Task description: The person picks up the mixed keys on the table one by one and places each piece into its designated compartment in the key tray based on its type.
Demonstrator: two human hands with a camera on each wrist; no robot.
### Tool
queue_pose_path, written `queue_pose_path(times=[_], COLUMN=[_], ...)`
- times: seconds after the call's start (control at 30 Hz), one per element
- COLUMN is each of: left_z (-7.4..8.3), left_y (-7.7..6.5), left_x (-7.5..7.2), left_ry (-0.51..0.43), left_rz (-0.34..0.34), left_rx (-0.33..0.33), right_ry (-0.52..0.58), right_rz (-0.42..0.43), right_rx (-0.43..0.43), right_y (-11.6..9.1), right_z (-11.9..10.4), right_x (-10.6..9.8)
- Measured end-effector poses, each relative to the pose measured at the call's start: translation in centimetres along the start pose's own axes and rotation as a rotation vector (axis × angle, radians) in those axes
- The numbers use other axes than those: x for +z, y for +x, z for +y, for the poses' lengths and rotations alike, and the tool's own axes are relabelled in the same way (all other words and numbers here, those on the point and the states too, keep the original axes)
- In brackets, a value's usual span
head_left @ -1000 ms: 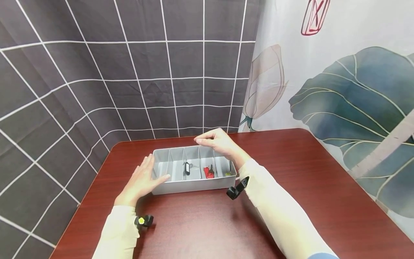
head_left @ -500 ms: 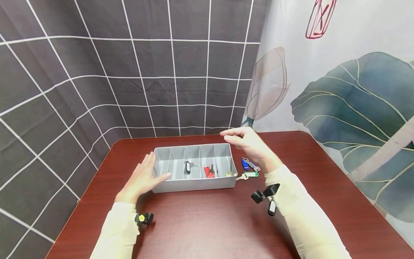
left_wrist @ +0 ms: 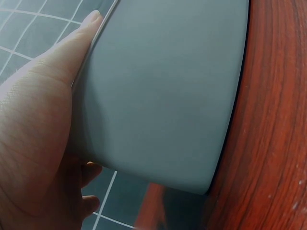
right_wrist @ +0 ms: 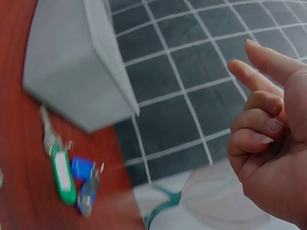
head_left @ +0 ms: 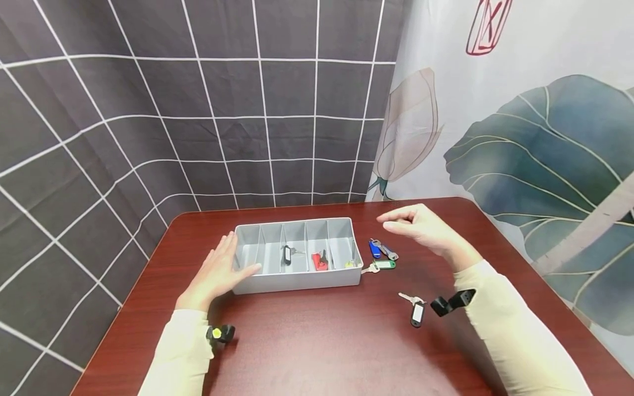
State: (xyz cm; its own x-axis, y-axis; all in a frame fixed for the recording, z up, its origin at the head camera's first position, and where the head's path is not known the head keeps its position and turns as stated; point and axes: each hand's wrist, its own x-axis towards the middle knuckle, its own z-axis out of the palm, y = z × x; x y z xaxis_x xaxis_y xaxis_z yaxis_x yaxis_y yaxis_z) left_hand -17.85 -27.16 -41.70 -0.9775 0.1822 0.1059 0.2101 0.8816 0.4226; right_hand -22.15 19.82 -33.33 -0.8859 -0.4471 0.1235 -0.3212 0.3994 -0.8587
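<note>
Touching gray box (head_left: 297, 281) holding red tag (head_left: 319, 263) and black tag (head_left: 287, 256), left hand (head_left: 215, 273) spread, right hand (head_left: 425, 228) relaxed, empty

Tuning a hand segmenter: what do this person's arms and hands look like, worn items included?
The left hand and right hand are bare, no gloves. Cream long sleeves reach about to the wrists. Each wrist carries a black device; the left one has a yellow spot.

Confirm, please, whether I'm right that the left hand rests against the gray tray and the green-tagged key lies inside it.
Not quite: the green-tagged key lies outside the gray tray, on the table beside its right end, as the head view shows. The left hand does rest against the tray.
</note>
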Motion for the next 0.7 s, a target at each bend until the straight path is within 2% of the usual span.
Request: queue_pose_path(times=[0.2,0.3,0.7], left_z=[0.0,0.0,-0.1], left_y=[0.0,0.0,0.1], left_x=[0.1,0.1,0.1], left_ry=[0.009,0.008,0.012], left_rz=[0.004,0.006,-0.009], left_rx=[-0.002,-0.004,-0.007], right_ry=[-0.122,-0.142,-0.14], right_rz=[-0.09,-0.148,-0.395], right_rx=[0.081,0.122,0.036], right_y=[-1.7,-2.4,-5.4], right_z=[2.8,4.1,8.6], right_x=[-1.7,-2.0,-1.8])
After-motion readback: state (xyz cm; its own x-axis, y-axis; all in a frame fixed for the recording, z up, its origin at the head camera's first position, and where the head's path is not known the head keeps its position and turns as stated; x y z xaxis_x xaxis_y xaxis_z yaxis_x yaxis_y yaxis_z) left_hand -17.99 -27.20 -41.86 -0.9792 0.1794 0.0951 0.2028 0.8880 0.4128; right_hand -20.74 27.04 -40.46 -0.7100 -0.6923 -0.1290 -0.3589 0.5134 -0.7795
